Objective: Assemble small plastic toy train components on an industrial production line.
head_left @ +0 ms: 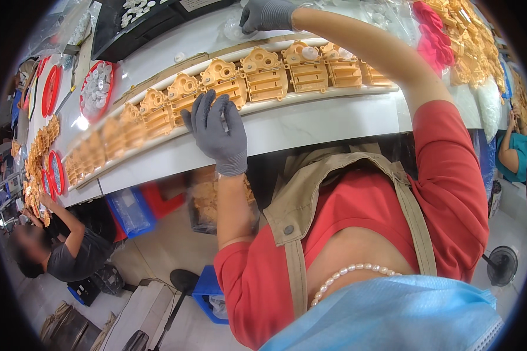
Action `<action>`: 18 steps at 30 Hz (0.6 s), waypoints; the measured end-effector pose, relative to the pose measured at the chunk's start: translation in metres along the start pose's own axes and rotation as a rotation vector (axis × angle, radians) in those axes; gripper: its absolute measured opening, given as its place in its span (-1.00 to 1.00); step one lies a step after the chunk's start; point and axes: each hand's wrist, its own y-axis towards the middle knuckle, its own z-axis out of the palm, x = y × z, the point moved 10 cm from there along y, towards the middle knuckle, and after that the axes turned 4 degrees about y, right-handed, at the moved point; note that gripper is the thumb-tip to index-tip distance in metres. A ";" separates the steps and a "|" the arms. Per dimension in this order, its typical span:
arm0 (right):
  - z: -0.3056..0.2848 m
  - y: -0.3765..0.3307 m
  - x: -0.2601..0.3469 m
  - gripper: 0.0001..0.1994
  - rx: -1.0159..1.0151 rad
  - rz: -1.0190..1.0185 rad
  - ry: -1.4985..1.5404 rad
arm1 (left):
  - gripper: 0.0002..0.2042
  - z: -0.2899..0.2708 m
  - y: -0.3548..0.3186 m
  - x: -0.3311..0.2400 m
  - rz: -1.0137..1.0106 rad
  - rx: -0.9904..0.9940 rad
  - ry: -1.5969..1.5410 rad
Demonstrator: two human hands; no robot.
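A row of light orange plastic housings [264,75] lies along a pale rail [316,95] across the white bench. My left hand [221,131], in a grey glove, rests over the near edge of one housing with its fingers stretched and apart. Farther back, my right hand [267,16], also gloved, has curled fingers beside a clear plastic wrapping [233,28]. Whatever it may pinch is hidden. White round pieces, such as one white cap [310,53], sit on some housings to the right. At the left end the housings look blurred.
Behind the row stands a black bin [102,38] with white discs. Left of it, a red basket [112,73] holds white pieces. Orange parts [465,50] and pink pieces [433,44] are heaped at right. A co-worker [79,251] sits at left; another [512,155] is at far right.
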 end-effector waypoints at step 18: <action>0.020 -0.056 0.031 -0.69 0.634 -0.220 0.092 | -0.83 0.017 -0.004 -0.025 0.120 0.063 -0.011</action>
